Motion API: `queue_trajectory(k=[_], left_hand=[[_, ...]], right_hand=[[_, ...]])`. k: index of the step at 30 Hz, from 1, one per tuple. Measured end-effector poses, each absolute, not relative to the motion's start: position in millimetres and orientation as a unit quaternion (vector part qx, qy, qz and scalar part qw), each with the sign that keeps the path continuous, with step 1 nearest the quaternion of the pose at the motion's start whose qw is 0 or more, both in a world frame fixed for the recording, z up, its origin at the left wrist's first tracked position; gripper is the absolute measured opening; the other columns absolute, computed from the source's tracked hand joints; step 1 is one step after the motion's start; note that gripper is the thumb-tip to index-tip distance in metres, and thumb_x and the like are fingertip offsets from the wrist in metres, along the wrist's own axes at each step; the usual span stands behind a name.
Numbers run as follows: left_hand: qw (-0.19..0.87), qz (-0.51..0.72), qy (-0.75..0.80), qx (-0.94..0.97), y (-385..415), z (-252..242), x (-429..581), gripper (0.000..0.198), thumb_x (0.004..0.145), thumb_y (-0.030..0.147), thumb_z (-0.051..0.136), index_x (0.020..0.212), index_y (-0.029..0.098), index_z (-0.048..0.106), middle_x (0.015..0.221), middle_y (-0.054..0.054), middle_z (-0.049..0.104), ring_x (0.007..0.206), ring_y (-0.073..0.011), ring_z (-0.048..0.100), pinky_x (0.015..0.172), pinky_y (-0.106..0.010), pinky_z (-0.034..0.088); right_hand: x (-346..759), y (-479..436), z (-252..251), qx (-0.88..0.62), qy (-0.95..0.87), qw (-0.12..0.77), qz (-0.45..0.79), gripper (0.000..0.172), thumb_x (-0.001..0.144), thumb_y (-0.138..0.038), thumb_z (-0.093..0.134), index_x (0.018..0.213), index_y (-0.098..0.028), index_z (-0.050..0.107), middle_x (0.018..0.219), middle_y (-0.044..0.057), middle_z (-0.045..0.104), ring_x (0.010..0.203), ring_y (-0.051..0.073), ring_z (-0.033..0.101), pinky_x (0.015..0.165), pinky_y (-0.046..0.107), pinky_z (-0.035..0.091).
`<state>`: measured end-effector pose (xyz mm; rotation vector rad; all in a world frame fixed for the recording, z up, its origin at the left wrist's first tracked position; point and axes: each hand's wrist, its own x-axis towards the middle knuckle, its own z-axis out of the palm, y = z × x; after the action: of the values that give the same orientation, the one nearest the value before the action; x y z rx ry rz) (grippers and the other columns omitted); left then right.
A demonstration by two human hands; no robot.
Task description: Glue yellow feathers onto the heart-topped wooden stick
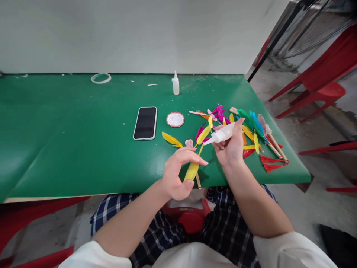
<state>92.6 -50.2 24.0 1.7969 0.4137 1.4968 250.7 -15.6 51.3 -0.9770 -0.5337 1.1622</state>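
My right hand (232,144) is closed round a small white glue bottle (221,134), its nozzle pointing left at a yellow feather's tip (203,134). My left hand (178,171) pinches a yellow feather (192,170) together with a thin wooden stick (198,181) above the table's front edge. Another yellow feather (171,139) lies flat just left of my hands. A heap of coloured feathers (251,128) and sticks lies behind and to the right of my right hand.
On the green table (69,141) lie a black phone (145,123), a round lid with white contents (175,119), a second glue bottle (175,83) and a clear ring (100,78). Red feathers (272,163) lie near the right corner. Red chairs (320,82) stand at right.
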Motion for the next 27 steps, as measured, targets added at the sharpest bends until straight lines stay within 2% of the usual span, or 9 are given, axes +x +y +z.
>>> queue_trajectory(k=[15,27], left_hand=[[0.365,0.585,0.166,0.706,-49.0,24.3,92.4,0.038,0.081,0.050,0.044,0.105,0.022,0.050,0.084,-0.008,0.068,0.083,-0.0264,0.063,0.087,-0.052,0.041],[0.349,0.591,0.162,0.709,-49.5,26.7,93.7,0.037,0.081,0.050,0.043,0.102,0.021,0.051,0.080,-0.007,0.068,0.077,-0.0242,0.064,0.085,-0.050,0.042]], right_hand=[[251.0,-18.7,55.4,-0.449,-0.282,0.715,0.456,0.058,0.073,-0.072,0.039,0.055,-0.019,0.052,0.034,-0.008,0.024,0.029,0.005,0.023,0.030,0.022,0.016],[252.8,-22.3,57.0,-0.470,-0.309,0.726,0.395,0.055,0.075,-0.069,0.038,0.057,-0.021,0.058,0.034,-0.006,0.030,0.030,0.006,0.028,0.033,0.022,0.018]])
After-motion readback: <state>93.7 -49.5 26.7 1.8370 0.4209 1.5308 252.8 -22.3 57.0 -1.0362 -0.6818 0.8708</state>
